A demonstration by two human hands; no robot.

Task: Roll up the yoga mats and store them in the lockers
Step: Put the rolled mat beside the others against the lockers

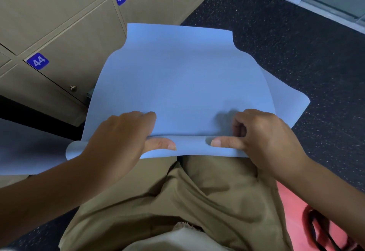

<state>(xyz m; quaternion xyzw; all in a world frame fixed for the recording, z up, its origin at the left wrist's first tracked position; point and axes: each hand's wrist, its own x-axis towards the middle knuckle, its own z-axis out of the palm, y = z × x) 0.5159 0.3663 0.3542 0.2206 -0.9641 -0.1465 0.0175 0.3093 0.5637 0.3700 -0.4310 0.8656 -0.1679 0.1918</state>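
1. Head view: the thin, pale blue foam yoga mat (177, 77) lies across the person's lap, on khaki trousers (177, 201). It reaches away over the dark speckled rubber floor (286, 43) toward the beige lockers (59, 23), which bear blue number plates 43 and 44. Their doors look closed.
2. The left hand (118, 140) and the right hand (262, 136) both grip the near edge of the mat, thumbs under the turned-over lip and curled fingers on top. They sit well apart on either side of the middle, probably so the first turn starts straight and even across the width.
3. Holding the end close to the body gives a firm place to pinch; I judge this to be the very start of rolling, with only one narrow fold formed.
4. The mat looks soft and floppy: its side edges curl and bulge, a second layer shows at the right, and the far end lies flat with square corners. The surface is plain and matte.
5. A red bag with black straps (320, 227) lies by the right thigh.
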